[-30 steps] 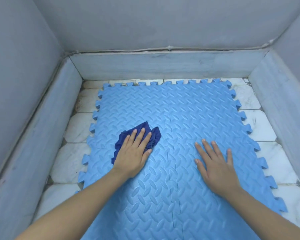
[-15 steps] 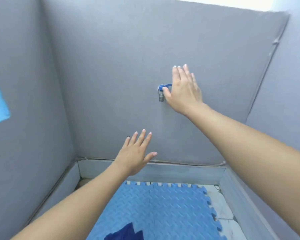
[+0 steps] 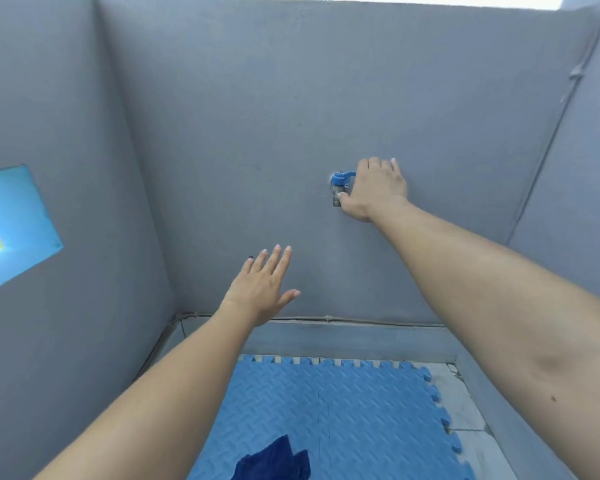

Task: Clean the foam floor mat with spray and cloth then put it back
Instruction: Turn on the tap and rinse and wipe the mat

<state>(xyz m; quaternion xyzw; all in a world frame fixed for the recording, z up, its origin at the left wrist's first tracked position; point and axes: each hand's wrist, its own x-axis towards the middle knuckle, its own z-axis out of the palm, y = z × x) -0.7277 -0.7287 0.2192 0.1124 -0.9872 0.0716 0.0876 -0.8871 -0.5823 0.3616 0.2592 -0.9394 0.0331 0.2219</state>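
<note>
The blue foam mat point(image 3: 368, 417) lies flat on the floor at the bottom of the view, its interlocking edge toward the back wall. A dark blue cloth point(image 3: 274, 460) lies crumpled on the mat near the bottom edge, with no hand on it. My left hand point(image 3: 262, 289) hovers in the air above the mat, palm down, fingers spread, holding nothing. My right hand point(image 3: 374, 188) is raised to the back wall and curled around the blue handle of a small tap point(image 3: 340, 183). No spray bottle is in view.
Grey walls point(image 3: 222, 133) close in on the left, back and right. A blue-framed opening point(image 3: 14, 223) is cut in the left wall. A low grey ledge point(image 3: 361, 336) runs along the wall base. Pale floor tiles point(image 3: 461, 403) show right of the mat.
My left hand let go of the cloth and lifted off the mat. My right hand rose from the mat to the wall tap and its fingers closed on the handle. The view tilted up.
</note>
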